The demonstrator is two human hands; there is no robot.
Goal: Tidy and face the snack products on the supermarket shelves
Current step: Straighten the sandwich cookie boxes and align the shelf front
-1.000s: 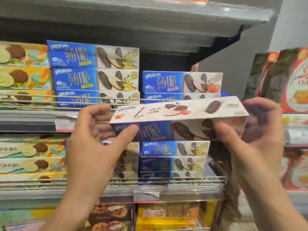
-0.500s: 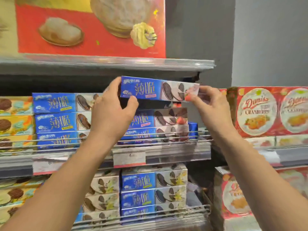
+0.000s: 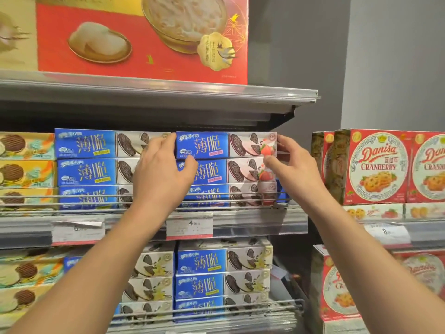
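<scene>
A long blue and white strawberry biscuit box [image 3: 216, 144] lies on top of two matching boxes [image 3: 216, 173] on the middle shelf, face forward. My left hand [image 3: 163, 172] holds its left end, thumb hooked under the box's lower left corner. My right hand [image 3: 289, 162] pinches its right end between fingers and thumb. To the left stands a stack of blue vanilla biscuit boxes [image 3: 89, 169], partly hidden by my left hand.
A wire rail [image 3: 72, 196] runs along the shelf front above price tags [image 3: 189, 226]. Red cranberry cookie boxes [image 3: 375, 165] stand to the right, yellow biscuit boxes [image 3: 24, 162] to the left. More blue boxes [image 3: 216, 278] fill the lower shelf. A large red gift box [image 3: 144, 37] sits on top.
Both hands lifted the strawberry box from chest height up to the middle shelf and set it down on the stack. The view tilted upward.
</scene>
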